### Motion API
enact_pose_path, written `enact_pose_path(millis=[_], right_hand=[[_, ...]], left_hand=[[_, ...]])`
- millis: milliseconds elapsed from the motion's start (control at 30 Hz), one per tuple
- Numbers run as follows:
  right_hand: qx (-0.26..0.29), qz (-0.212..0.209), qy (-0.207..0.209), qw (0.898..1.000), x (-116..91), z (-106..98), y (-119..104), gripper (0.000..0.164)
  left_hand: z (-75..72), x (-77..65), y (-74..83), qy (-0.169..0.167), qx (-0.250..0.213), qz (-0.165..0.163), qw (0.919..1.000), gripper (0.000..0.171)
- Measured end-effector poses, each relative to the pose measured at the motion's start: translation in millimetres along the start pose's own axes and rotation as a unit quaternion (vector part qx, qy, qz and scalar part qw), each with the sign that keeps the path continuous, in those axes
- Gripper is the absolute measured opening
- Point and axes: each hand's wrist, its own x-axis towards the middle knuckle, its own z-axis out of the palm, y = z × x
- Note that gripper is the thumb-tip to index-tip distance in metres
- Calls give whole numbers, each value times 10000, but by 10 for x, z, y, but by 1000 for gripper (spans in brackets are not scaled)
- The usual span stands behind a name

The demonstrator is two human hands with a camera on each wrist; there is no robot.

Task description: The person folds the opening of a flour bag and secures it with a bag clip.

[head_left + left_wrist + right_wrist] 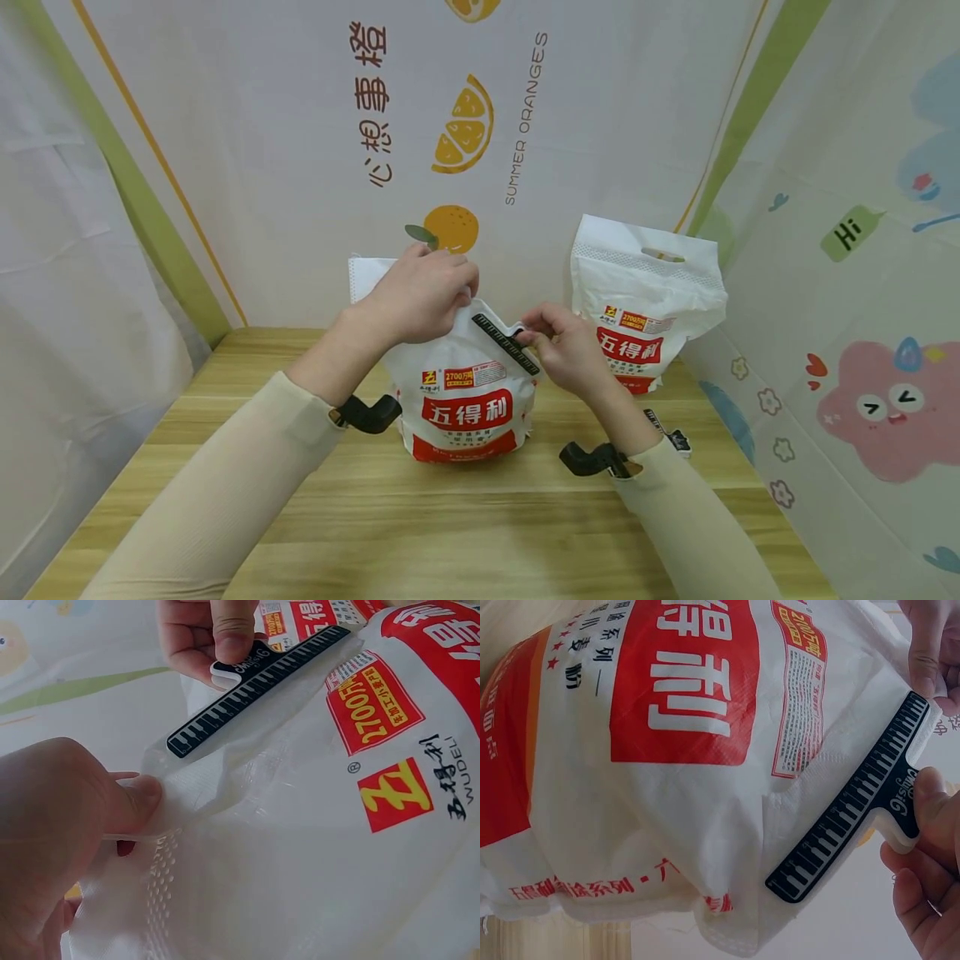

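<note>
A white flour bag (467,412) with red labels stands upright on the table in front of me. My left hand (427,296) pinches the bag's gathered top edge between thumb and fingers. With thumb and fingers my right hand (564,346) grips the handle of a black clip (504,343) patterned with piano keys. The clip lies slantwise along the right part of the folded bag top, its jaws over the plastic. In the right wrist view the left thumb is close to the clip's (847,802) upper end.
A second white flour bag (637,292) with a cut-out handle stands at the back right. Another black-and-white clip (667,432) lies on the wooden table (420,533), partly behind the right forearm. Printed curtains (300,167) hang behind and at both sides.
</note>
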Motion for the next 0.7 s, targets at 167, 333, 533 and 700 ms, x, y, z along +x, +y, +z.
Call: enact_pose_path(millis=[167, 333, 533, 700], right_hand=[[127, 30, 5, 9999, 3, 3, -13, 10], [160, 79, -33, 9998, 9, 2, -21, 10], [181, 152, 38, 9997, 5, 10, -15, 10], [167, 99, 37, 9998, 4, 22, -23, 10]], left_hand=[[-4, 2, 14, -10, 27, -23, 10000, 8], [-3, -5, 14, 5, 23, -32, 10000, 7], [2, 0, 12, 34, 38, -21, 10000, 7], [13, 10, 9, 75, 64, 16, 10000, 6]])
